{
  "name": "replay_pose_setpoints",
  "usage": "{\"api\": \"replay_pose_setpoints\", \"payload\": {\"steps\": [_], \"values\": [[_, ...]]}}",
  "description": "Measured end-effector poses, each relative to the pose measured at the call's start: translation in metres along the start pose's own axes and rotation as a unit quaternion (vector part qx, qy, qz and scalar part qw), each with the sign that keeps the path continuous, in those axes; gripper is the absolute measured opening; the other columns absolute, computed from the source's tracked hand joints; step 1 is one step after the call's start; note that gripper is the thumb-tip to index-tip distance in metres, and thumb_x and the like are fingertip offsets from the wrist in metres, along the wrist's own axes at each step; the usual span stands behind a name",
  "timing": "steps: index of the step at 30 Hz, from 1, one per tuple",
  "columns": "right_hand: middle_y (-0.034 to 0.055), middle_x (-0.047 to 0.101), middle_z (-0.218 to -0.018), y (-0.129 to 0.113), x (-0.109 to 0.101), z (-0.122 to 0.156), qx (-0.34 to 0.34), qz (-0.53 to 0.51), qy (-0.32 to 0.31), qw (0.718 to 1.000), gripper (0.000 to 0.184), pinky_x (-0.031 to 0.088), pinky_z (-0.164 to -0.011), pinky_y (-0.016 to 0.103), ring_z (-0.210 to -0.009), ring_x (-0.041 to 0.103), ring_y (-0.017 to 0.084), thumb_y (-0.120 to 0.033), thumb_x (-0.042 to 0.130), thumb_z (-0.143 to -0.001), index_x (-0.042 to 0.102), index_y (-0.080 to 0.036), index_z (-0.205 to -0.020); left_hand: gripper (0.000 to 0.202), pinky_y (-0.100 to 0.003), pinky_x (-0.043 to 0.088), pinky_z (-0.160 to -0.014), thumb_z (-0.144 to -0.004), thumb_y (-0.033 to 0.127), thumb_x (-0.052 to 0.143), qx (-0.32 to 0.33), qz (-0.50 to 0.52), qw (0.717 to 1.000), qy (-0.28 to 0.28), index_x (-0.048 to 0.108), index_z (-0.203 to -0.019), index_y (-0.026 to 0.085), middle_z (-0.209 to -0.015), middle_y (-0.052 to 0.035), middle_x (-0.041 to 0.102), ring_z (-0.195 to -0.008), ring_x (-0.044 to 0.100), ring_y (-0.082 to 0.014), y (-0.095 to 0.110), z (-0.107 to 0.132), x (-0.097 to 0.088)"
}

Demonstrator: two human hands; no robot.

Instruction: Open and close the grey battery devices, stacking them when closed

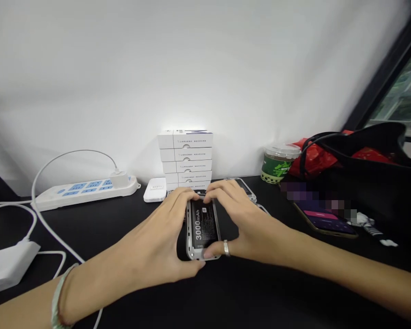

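Between my two hands is a small white-framed device [188, 250], its inside showing a black battery [208, 228] printed "3000mAh". My left hand [164, 233] curls round the device's left side, fingers at the far end and thumb by the near edge. With a ring on its thumb, my right hand [245, 219] grips the right side, its fingertips at the far end and the thumb pressed on the near right corner. Behind the hands rises a stack of white boxes [188, 154]. Beside it lies a low pile of white covers [155, 189].
At the left are a power strip [89, 187] with a plugged-in charger, cables and a white adapter [10, 265]. Another framed device [245, 188] lies behind my right hand. Further right are a drink cup [278, 163], a phone [325, 221] and a black bag [363, 183].
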State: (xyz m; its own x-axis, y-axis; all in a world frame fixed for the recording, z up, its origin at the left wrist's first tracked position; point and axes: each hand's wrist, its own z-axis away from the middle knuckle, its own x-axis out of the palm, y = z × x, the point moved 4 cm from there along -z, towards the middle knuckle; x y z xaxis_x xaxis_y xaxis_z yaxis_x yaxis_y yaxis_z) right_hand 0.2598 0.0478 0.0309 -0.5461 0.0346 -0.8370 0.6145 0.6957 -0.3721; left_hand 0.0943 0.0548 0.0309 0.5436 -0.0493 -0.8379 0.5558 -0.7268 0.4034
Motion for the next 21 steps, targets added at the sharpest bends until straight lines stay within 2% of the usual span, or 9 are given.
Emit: {"api": "replay_pose_setpoints", "payload": {"steps": [3, 6, 9, 11, 12, 15, 18, 20, 21], "values": [[0.0084, 0.048, -0.122, 0.01, 0.003, -0.004, 0.01, -0.021, -0.057, 0.998, 0.067, 0.039, -0.104, 0.044, -0.118, 0.043, 0.028, -0.054, 0.085, -0.066, 0.048, -0.021, -0.112, 0.073, -0.041, 0.053, -0.093, -0.065, 0.026, 0.078, -0.015, 0.019, 1.0, -0.017, 0.036, -0.125, 0.027, -0.123, -0.0053, 0.048, -0.112, 0.054, -0.0271, -0.002, 0.003, 0.004], [0.0074, 0.046, -0.121, 0.017, 0.008, -0.004, 0.051, -0.065, -0.1, 0.992, 0.067, 0.041, -0.102, 0.042, -0.117, 0.044, 0.026, -0.053, 0.085, -0.065, 0.048, -0.021, -0.109, 0.068, -0.041, 0.055, -0.082, -0.063, 0.026, 0.078, -0.034, 0.046, 0.998, -0.039, 0.039, -0.119, 0.026, -0.114, -0.0042, 0.051, -0.101, 0.058, -0.0267, 0.0, 0.007, 0.011], [0.0053, 0.045, -0.114, 0.019, 0.01, -0.004, 0.102, -0.102, -0.122, 0.982, 0.078, 0.048, -0.091, 0.039, -0.107, 0.048, 0.024, -0.05, 0.093, -0.049, 0.045, -0.021, -0.103, 0.067, -0.038, 0.055, -0.076, -0.062, 0.024, 0.078, -0.029, 0.06, 0.996, -0.052, 0.041, -0.117, 0.027, -0.109, -0.0028, 0.052, -0.096, 0.059, -0.0256, 0.003, 0.008, 0.016], [0.0035, 0.044, -0.109, 0.017, 0.007, -0.005, 0.12, -0.097, -0.104, 0.983, 0.076, 0.05, -0.083, 0.037, -0.101, 0.049, 0.023, -0.041, 0.096, -0.044, 0.042, -0.023, -0.094, 0.067, -0.039, 0.055, -0.079, -0.061, 0.024, 0.077, -0.031, 0.062, 0.996, -0.063, 0.042, -0.118, 0.026, -0.112, -0.0036, 0.052, -0.098, 0.059, -0.0264, 0.002, 0.006, 0.016], [0.0029, 0.045, -0.107, 0.015, 0.005, -0.005, 0.118, -0.088, -0.086, 0.985, 0.07, 0.049, -0.083, 0.036, -0.1, 0.049, 0.023, -0.034, 0.095, -0.047, 0.04, -0.023, -0.089, 0.068, -0.041, 0.054, -0.081, -0.061, 0.024, 0.077, -0.039, 0.06, 0.995, -0.067, 0.042, -0.118, 0.025, -0.113, -0.0045, 0.053, -0.1, 0.059, -0.0274, 0.0, 0.005, 0.016], [0.001, 0.052, -0.103, 0.01, 0.001, -0.007, 0.093, -0.132, -0.069, 0.985, 0.044, 0.049, -0.084, 0.036, -0.097, 0.055, 0.021, -0.015, 0.077, -0.07, 0.04, -0.024, -0.091, 0.071, -0.046, 0.053, -0.088, -0.061, 0.029, 0.078, -0.062, 0.048, 0.994, -0.072, 0.041, -0.122, 0.024, -0.118, -0.0072, 0.053, -0.106, 0.058, -0.0308, -0.009, 0.002, 0.013], [-0.0019, 0.061, -0.093, 0.02, 0.0, -0.014, 0.103, -0.316, -0.061, 0.941, 0.036, 0.052, -0.075, 0.034, -0.083, 0.063, 0.017, -0.015, 0.066, -0.08, 0.039, -0.026, -0.1, 0.076, -0.049, 0.051, -0.093, -0.064, 0.037, 0.078, -0.042, 0.021, 0.997, -0.057, 0.038, -0.127, 0.023, -0.122, -0.0103, 0.054, -0.111, 0.057, -0.0334, -0.019, -0.004, 0.005], [-0.0035, 0.064, -0.087, 0.037, -0.005, -0.022, 0.141, -0.393, 0.001, 0.909, 0.042, 0.052, -0.069, 0.031, -0.075, 0.063, 0.015, -0.021, 0.071, -0.078, 0.035, -0.027, -0.1, 0.08, -0.05, 0.05, -0.096, -0.067, 0.044, 0.078, -0.042, -0.011, 0.998, -0.041, 0.036, -0.13, 0.021, -0.126, -0.0128, 0.052, -0.113, 0.056, -0.0344, -0.03, -0.009, -0.003], [-0.0042, 0.065, -0.083, 0.048, -0.007, -0.026, 0.166, -0.398, 0.022, 0.902, 0.045, 0.052, -0.067, 0.03, -0.071, 0.063, 0.014, -0.024, 0.074, -0.076, 0.035, -0.027, -0.098, 0.08, -0.05, 0.05, -0.097, -0.067, 0.047, 0.078, -0.05, -0.026, 0.998, -0.036, 0.037, -0.131, 0.02, -0.127, -0.0135, 0.052, -0.114, 0.056, -0.0348, -0.036, -0.01, -0.008]]}}
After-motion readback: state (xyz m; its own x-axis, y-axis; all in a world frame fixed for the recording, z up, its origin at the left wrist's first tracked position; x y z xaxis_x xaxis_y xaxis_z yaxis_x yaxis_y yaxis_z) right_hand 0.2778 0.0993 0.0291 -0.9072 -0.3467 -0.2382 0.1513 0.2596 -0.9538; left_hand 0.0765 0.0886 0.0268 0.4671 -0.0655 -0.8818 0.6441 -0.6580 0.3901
